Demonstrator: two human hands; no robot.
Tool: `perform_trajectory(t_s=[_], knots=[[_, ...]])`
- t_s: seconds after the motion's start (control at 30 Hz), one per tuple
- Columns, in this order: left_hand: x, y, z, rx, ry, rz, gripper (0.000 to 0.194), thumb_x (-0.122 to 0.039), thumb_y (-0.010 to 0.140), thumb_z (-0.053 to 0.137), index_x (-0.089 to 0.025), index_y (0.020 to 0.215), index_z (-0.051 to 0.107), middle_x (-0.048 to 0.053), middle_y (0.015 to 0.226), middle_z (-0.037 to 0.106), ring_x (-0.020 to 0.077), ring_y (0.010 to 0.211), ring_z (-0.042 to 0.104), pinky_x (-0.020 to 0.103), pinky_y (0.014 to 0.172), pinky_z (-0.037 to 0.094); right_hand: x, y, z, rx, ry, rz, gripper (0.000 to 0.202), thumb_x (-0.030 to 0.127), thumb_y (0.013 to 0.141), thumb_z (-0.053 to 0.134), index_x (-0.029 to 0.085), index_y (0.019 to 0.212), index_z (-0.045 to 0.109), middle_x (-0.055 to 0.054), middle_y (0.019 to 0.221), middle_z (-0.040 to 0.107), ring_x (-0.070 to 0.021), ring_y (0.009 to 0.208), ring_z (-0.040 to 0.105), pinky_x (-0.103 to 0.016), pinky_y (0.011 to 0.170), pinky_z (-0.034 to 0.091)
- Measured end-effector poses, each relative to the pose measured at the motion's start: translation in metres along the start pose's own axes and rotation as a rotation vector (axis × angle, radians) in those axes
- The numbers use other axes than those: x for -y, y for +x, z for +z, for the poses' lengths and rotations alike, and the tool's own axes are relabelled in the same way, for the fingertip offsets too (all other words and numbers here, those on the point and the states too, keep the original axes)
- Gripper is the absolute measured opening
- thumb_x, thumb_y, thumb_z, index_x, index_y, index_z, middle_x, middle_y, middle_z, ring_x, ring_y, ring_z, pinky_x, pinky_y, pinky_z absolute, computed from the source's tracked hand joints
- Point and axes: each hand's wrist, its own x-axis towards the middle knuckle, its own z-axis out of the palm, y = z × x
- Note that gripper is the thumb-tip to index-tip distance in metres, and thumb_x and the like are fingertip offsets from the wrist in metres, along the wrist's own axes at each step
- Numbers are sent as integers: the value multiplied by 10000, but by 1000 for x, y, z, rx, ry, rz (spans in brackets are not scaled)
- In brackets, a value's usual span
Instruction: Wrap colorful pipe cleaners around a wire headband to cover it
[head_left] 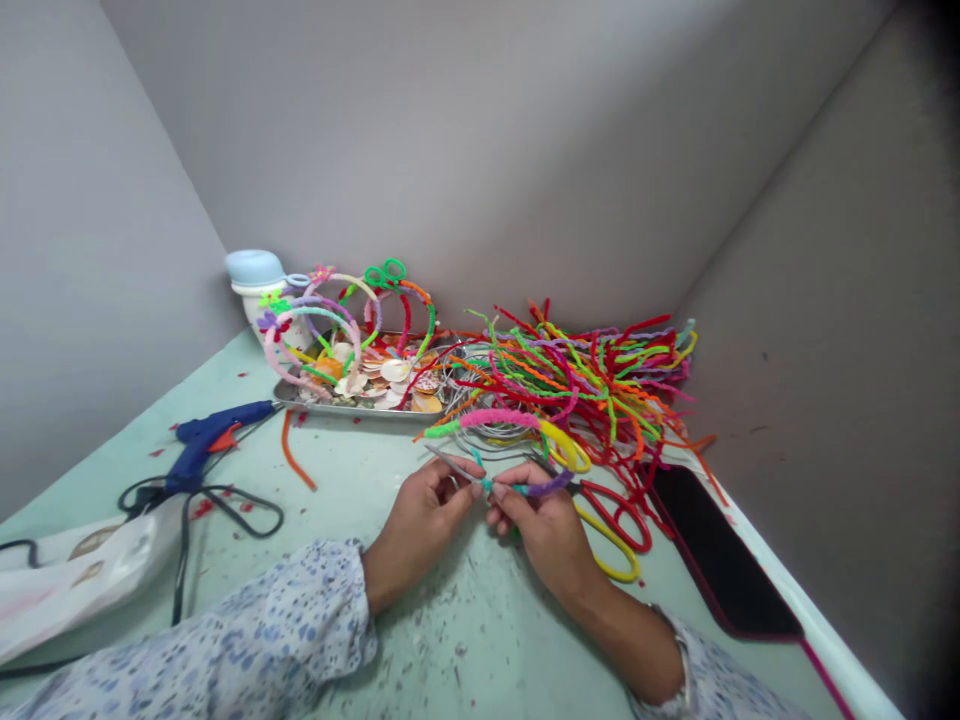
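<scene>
Where plain grey walls (480,150) meet in corners at either side, a pale green worktop (450,640) spreads beneath them, its surface marked with dark specks and scattered reddish bits. At the far left lies a white, crumpled plastic bag (127,565); I cannot tell what it holds. A black cord (259,530) loops beside it, near a blue glue gun (199,440) with an orange trigger. Farther back, a white bottle (251,305) with a light blue cap stands near the wall, partly hidden by fuzzy, multicoloured hoops (352,325), some trimmed with flowers or green loops. These stand at a shallow metal tray (360,410), which holds many flat, rounded pieces (397,370) in white, peach and orange. Just in front of the tray, a single orange strand (298,455) lies on the worktop.

Near the middle, the left hand (435,500) and the right hand (540,520) pinch the turquoise part of a curved fuzzy band (499,418), fingertips close together; it arches above them through purple, yellow, pink and green. Right of the hands are scissor handles (626,525), red and yellow. Behind sprawls a heap of bright fuzzy strands (600,375), with silvery wire (454,395) at its left side. Rightmost is a dark phone (720,550), lying flat near the worktop's edge.
</scene>
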Motion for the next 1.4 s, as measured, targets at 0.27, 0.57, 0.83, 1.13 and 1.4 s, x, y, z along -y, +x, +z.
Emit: perform_trajectory(t_s=[0.27,0.57,0.83,1.13,1.4], knots=[[-6,-1,-2,-1,115,41,218,-298,823,587,-137,961,634,48,845,649,166,745,585,265,675,453,0,-1,-1,7,-23,-59,171,352,840,588,184,833,560,19,590,616,-125,532,567,-239,520,452],[-7,-3,-2,-18,143,104,184,-292,846,564,-145,913,653,71,952,657,173,801,596,269,718,461,0,-4,0,-18,-19,-85,143,338,845,588,198,860,565,10,635,647,-132,568,590,-261,571,479],[-2,-3,-1,-22,134,166,193,-302,862,554,-151,878,674,81,987,664,174,825,600,268,731,468,3,-3,1,-44,15,-16,146,336,815,613,196,833,576,12,622,645,-124,546,579,-240,534,463],[-10,-7,0,-53,224,139,254,-328,854,555,-173,694,676,31,701,668,182,718,586,251,626,427,1,-7,-1,-76,-179,-93,184,348,856,566,187,785,619,-11,662,664,-153,609,626,-263,588,491],[-15,-10,1,22,163,180,288,-309,884,505,-160,701,670,37,721,684,173,718,600,259,701,444,4,-9,-2,-45,-222,-255,147,289,873,532,201,773,594,-5,686,638,-153,650,609,-264,629,488]])
